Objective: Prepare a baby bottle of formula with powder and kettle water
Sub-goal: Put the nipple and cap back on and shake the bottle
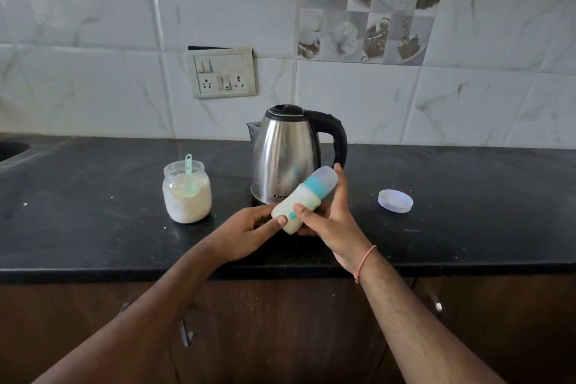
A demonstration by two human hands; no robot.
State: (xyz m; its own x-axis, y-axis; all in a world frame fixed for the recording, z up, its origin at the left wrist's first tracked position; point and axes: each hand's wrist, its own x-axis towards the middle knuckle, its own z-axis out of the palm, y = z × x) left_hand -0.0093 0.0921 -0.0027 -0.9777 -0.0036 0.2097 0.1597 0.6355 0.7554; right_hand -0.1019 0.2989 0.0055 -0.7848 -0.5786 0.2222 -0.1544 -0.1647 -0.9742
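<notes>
From the head camera, both hands hold the baby bottle (pixel 304 199) tilted over the bench (pixel 93 227), capped and milky: left hand (pixel 249 235) grasping its base, right hand (pixel 330 218) wrapped round the body. The kettle (pixel 290 153) stands just behind the grip. It looks like mixing; I'd keep the cap pressed and swirl gently.

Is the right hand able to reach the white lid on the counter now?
Probably yes, once freed: the white lid lies uncovered on the counter beside the right hand, which now holds the bottle together with the left hand.
</notes>
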